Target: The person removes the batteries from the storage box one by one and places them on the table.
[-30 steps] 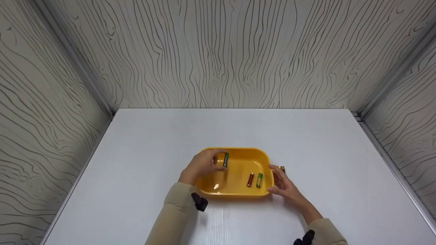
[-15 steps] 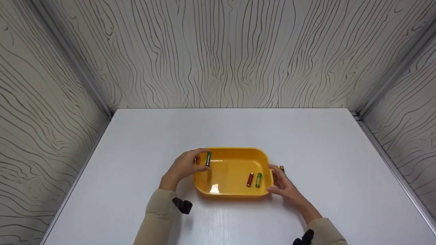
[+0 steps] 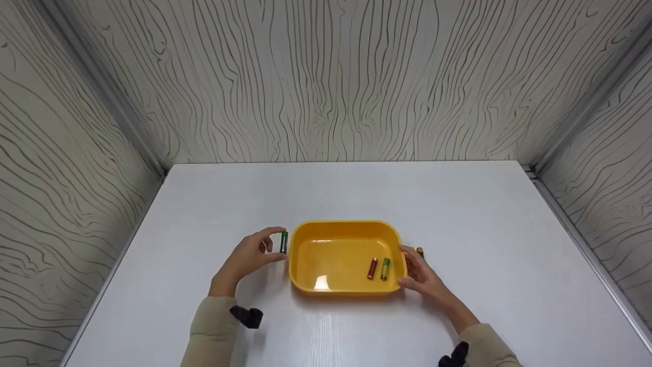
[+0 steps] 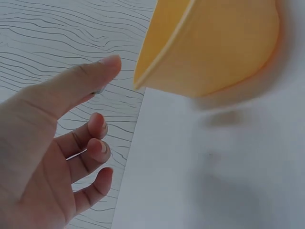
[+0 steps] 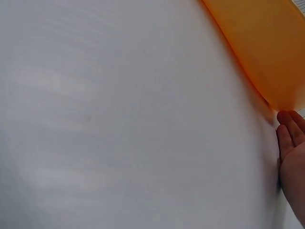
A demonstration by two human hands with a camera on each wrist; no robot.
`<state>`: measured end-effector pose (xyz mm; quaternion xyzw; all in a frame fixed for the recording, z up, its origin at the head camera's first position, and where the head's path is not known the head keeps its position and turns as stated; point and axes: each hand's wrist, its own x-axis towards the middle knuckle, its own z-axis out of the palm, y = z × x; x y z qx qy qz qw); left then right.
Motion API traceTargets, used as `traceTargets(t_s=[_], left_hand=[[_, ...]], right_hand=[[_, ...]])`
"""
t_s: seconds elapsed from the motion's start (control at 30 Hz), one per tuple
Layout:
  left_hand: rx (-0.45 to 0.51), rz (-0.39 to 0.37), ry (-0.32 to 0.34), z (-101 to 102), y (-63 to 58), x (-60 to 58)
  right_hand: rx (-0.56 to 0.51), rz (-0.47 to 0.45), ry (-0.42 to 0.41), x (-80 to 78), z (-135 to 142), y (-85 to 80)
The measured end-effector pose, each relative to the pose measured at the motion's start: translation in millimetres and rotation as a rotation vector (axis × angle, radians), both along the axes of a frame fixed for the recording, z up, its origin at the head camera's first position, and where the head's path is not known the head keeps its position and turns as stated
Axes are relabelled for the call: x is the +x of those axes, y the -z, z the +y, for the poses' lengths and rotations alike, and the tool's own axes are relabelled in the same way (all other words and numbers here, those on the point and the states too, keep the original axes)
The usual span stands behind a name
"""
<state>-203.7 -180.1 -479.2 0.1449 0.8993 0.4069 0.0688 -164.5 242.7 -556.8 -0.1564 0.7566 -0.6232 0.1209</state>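
My left hand pinches a dark green battery between thumb and index finger, just outside the left end of a yellow plastic basin. In the left wrist view the thumb hides most of the battery, and the other fingers are bent loosely. The right hand rests against the basin's right end, thumb and index finger spread along the rim. Its fingertips touch the outer wall in the right wrist view. Inside the basin lie a red battery and a light green battery.
Beside the basin's right end, partly hidden behind the right hand, a dark battery with a gold end lies on the white table. Wood-patterned walls stand at the back and both sides.
My left hand has carried the dark green battery left, from over the basin to beyond its left rim. The right hand has stayed at the basin's right end.
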Motion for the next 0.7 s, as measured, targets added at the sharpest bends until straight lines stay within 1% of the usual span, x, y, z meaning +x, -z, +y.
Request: traceTargets(t_s=[0.2,0.43,0.7], left_hand=[[0.009,-0.028,-0.027,-9.9,8.2,3.2],[0.028,-0.066,-0.014,-14.2,24.2,3.7],[0.058,-0.130,-0.004,-15.8,42.2,0.5]], right_hand=[[-0.005,0.041,-0.013,-1.1,-0.1,0.5],[0.006,0.056,-0.003,0.0,-2.2,3.4],[-0.002,0.054,-0.012,-0.3,-1.0,2.7]])
